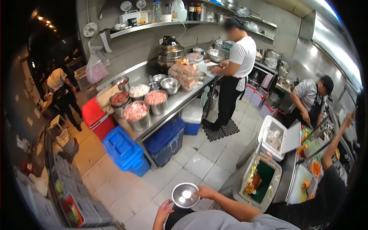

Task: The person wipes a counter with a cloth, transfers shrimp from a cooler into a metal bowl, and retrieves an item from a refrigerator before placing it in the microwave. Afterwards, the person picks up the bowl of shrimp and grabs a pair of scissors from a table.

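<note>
A round stainless steel bowl (186, 195) is held in front of my body, its shiny inside facing up with bright reflections in it. My right hand (206, 192) grips the right side of its rim. My left hand (165, 210) is just left of the bowl, fingers loosely apart near the rim; whether they touch it I cannot tell. Nothing shows inside the bowl.
A steel counter (168, 111) bears metal pots of pink meat (137, 110). Blue coolers (124, 147) stand at its front. A scrap bin (274, 180) and white cooler (264, 132) are on my right. Co-workers stand at the counter (243, 51) and stove side (306, 96).
</note>
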A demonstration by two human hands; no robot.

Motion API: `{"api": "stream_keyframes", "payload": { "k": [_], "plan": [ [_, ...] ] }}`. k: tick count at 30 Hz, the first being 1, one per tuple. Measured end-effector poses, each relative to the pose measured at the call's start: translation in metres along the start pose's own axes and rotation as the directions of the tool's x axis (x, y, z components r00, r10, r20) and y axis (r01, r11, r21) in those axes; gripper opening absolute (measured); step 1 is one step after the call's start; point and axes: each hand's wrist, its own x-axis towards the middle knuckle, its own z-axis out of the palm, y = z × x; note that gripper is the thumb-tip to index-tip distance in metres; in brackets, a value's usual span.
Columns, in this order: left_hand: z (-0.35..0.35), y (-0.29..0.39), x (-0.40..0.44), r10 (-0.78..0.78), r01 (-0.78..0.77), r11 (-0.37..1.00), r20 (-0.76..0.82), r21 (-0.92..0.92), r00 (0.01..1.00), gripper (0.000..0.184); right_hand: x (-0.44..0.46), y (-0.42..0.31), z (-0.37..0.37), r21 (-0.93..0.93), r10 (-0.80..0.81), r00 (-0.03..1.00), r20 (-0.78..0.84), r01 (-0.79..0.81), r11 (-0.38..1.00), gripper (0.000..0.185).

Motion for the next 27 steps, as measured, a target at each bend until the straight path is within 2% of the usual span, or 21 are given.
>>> {"api": "stream_keyframes", "payload": {
  "k": [1,3,4,5,6,7,9,11,12,14,16,17,19,20,22,23,24,25,27],
  "plan": [
    [0.008,0.012,0.041,-0.004,0.004,1.0,0.017,-0.01,1.0,0.054,0.008,-0.011,-0.017,0.001,0.021,1.0,-0.013,-0.021,1.0,0.043],
    [0.02,0.031,0.113,-0.082,0.024,0.934,0.15,0.357,0.985,0.052,0.033,-0.024,-0.049,0.002,0.045,0.998,-0.045,-0.045,0.999,0.042],
    [0.063,0.109,0.109,-0.137,0.072,0.918,0.142,0.389,0.98,0.054,0.047,-0.027,-0.065,0.026,0.043,0.996,-0.081,-0.041,0.999,0.043],
    [0.07,0.122,0.14,-0.147,0.078,0.916,0.149,0.393,0.978,0.054,0.057,-0.032,-0.081,0.047,0.038,0.993,-0.114,-0.032,0.998,0.043],
    [0.073,0.128,0.177,-0.054,-0.048,0.87,0.192,0.491,0.98,0.053,0.059,-0.047,-0.096,0.166,0.006,0.992,-0.125,0.015,0.986,0.045],
    [0.076,0.136,0.206,0.032,-0.172,0.798,0.245,0.577,0.969,0.052,0.059,-0.062,-0.108,0.181,0.012,0.992,-0.126,0.011,0.983,0.045],
    [0.096,0.172,0.246,0.09,-0.218,0.828,0.263,0.516,0.961,0.048,0.061,-0.084,-0.133,0.326,-0.11,0.988,-0.108,0.139,0.935,0.045],
    [0.09,0.161,0.308,0.097,-0.225,0.808,0.253,0.545,0.963,0.045,0.065,-0.1,-0.161,0.448,-0.054,0.996,-0.065,0.078,0.89,0.045],
    [0.099,0.183,0.312,0.084,-0.211,0.831,0.258,0.515,0.962,0.044,0.083,-0.083,-0.181,0.465,-0.034,0.999,-0.018,0.038,0.885,0.048],
    [0.107,0.202,0.33,0.07,-0.184,0.855,0.244,0.484,0.967,0.044,0.098,-0.079,-0.217,0.523,0.044,0.992,-0.121,0.026,0.852,0.049],
    [0.095,0.187,0.364,0.033,-0.075,0.869,0.095,0.489,0.995,0.043,0.123,-0.053,-0.263,0.544,0.207,0.947,-0.245,-0.043,0.838,0.049],
    [0.089,0.176,0.375,0.02,-0.052,0.872,0.07,0.487,0.997,0.043,0.132,-0.042,-0.286,0.571,0.258,0.916,-0.308,-0.039,0.82,0.041],
    [0.078,0.155,0.393,-0.001,0.071,0.917,-0.177,0.393,0.984,0.044,0.16,-0.012,-0.337,0.691,0.376,0.857,-0.353,-0.033,0.722,0.041],
    [0.081,0.156,0.394,-0.041,0.131,0.937,-0.271,0.324,0.962,0.044,0.179,0.004,-0.366,0.675,0.369,0.867,-0.335,-0.053,0.736,0.041],
    [0.068,0.132,0.408,0.015,0.124,0.948,-0.43,0.295,0.903,0.04,0.223,0.028,-0.428,0.619,0.443,0.831,-0.338,-0.159,0.769,0.042],
    [0.066,0.13,0.412,-0.007,0.191,0.931,-0.508,0.311,0.861,0.037,0.248,0.023,-0.458,0.516,0.468,0.819,-0.331,-0.258,0.817,0.046],
    [0.05,0.095,0.423,0.103,0.12,0.934,-0.573,0.338,0.813,0.038,0.275,0.009,-0.487,0.415,0.452,0.829,-0.328,-0.304,0.858,0.043],
    [0.058,0.09,0.419,0.072,0.151,0.943,-0.623,0.298,0.779,0.038,0.294,0.001,-0.508,0.314,0.454,0.835,-0.312,-0.36,0.879,0.04],
    [0.076,0.094,0.417,0.037,0.037,0.996,-0.766,0.079,0.642,0.031,0.343,-0.022,-0.551,0.094,0.378,0.89,-0.253,-0.367,0.926,0.047]
  ]
}}
